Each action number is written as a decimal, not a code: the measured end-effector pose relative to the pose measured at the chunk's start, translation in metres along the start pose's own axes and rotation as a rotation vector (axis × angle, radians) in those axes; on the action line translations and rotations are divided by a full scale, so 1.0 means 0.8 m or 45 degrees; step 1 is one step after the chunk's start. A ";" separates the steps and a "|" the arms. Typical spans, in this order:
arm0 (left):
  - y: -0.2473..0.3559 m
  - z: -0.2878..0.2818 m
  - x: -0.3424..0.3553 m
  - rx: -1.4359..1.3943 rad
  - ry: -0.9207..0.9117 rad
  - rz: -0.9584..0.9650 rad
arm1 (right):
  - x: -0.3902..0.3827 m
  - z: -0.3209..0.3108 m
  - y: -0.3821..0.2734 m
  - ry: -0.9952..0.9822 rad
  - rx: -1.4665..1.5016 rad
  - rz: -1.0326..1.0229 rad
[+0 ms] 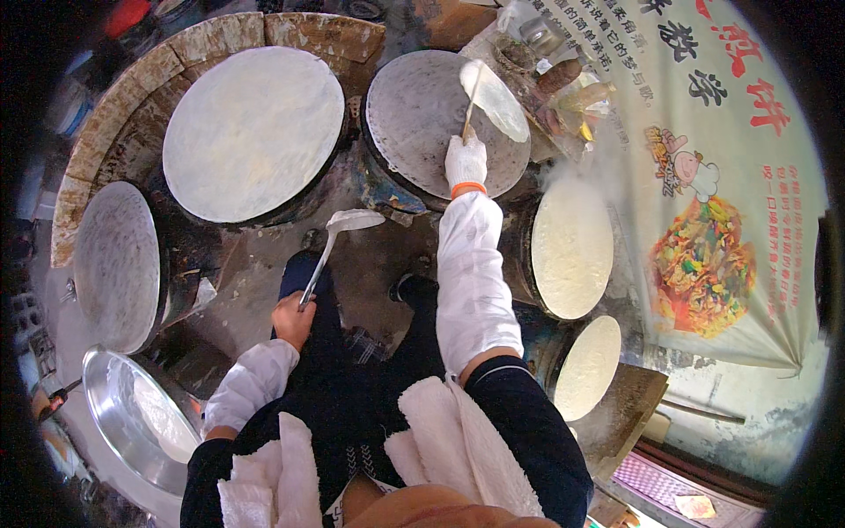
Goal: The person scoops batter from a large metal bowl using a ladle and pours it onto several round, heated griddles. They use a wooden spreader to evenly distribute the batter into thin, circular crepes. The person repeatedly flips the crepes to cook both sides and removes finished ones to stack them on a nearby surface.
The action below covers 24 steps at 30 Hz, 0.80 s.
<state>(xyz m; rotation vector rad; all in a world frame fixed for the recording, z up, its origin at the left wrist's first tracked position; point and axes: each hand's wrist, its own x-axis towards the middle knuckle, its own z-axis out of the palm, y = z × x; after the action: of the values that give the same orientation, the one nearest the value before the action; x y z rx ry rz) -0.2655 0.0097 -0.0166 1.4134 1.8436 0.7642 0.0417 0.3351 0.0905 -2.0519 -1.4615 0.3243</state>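
Observation:
My left hand (292,320), bare, is closed around the handle of a metal ladle (322,262). The ladle's bowl, coated in white batter, hangs over the floor between the griddles. My right hand (466,163), in a white glove with an orange band at the wrist, grips a thin wooden batter spreader (473,107). It reaches over a round grey griddle (409,114) at the far middle. A wet patch of white batter (503,113) lies on that griddle's right part, by the spreader's far end. How much of the spreader's head the batter covers, I cannot tell.
Pale pancakes cover a large griddle (255,132) at far left and two at right, one pancake steaming (572,251), another nearer (588,370). A bare griddle (119,264) stands left; below it, a metal basin (101,387) holds batter. A banner (704,176) hangs right.

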 end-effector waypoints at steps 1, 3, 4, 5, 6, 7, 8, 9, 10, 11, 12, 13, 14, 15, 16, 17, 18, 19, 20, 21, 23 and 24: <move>-0.003 -0.004 -0.001 0.028 0.005 -0.020 | -0.008 -0.009 -0.015 -0.091 -0.032 0.019; 0.000 -0.005 0.000 0.065 -0.006 -0.037 | -0.007 -0.036 0.010 -0.221 -0.097 0.042; 0.002 -0.007 0.000 0.050 -0.006 -0.065 | -0.013 -0.050 0.027 -0.119 -0.117 -0.087; 0.005 -0.008 -0.001 0.032 -0.009 -0.092 | -0.021 -0.069 0.034 -0.072 -0.140 -0.018; 0.009 -0.006 0.000 0.009 -0.024 -0.106 | -0.012 -0.071 0.079 0.005 -0.189 -0.015; 0.009 -0.003 0.000 0.027 -0.029 -0.105 | -0.001 -0.068 0.114 0.056 -0.070 -0.111; 0.008 -0.004 0.000 0.057 -0.028 -0.108 | -0.001 -0.069 0.108 0.100 0.062 -0.207; 0.006 -0.005 -0.001 0.088 -0.026 -0.113 | 0.008 -0.078 0.103 -0.047 -0.045 -0.161; 0.006 -0.004 -0.001 0.098 -0.011 -0.099 | 0.013 -0.081 0.087 -0.131 -0.059 -0.178; 0.006 -0.002 -0.001 0.107 -0.004 -0.081 | 0.022 -0.080 0.077 -0.211 -0.076 -0.189; 0.006 0.000 -0.001 0.116 0.003 -0.064 | 0.037 -0.073 0.072 -0.291 -0.093 -0.201; 0.011 0.006 0.004 0.108 -0.022 -0.042 | 0.060 -0.048 0.114 -0.241 -0.096 -0.214; 0.010 0.005 0.003 0.123 -0.011 -0.062 | 0.054 -0.044 0.080 -0.288 -0.078 -0.265; 0.008 0.003 0.000 0.137 -0.001 -0.081 | 0.044 -0.034 0.062 -0.311 -0.062 -0.300; 0.006 0.003 0.000 0.130 0.003 -0.067 | 0.034 -0.033 0.047 -0.320 -0.055 -0.331; 0.003 0.003 -0.001 0.126 0.011 -0.059 | 0.015 -0.041 0.029 -0.411 -0.087 -0.259; 0.002 0.005 -0.001 0.115 0.015 -0.046 | -0.002 -0.053 0.012 -0.469 -0.143 -0.242; 0.009 0.006 0.001 0.099 0.022 -0.049 | -0.005 -0.052 0.034 -0.425 -0.107 -0.347; 0.017 0.004 0.000 0.088 0.035 -0.062 | -0.008 -0.053 0.047 -0.391 -0.064 -0.455; 0.021 0.003 -0.001 0.078 0.048 -0.075 | 0.001 -0.062 0.061 -0.381 -0.084 -0.420; 0.008 0.007 -0.005 0.132 0.079 -0.038 | 0.021 -0.079 0.065 -0.247 -0.074 -0.400; 0.001 0.010 -0.006 0.155 0.094 -0.017 | 0.032 -0.091 0.067 -0.230 -0.213 -0.270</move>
<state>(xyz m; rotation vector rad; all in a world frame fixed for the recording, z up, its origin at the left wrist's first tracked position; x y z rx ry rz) -0.2578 0.0057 -0.0197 1.4649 1.9838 0.7170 0.1305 0.3235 0.1204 -2.0138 -1.8547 0.3167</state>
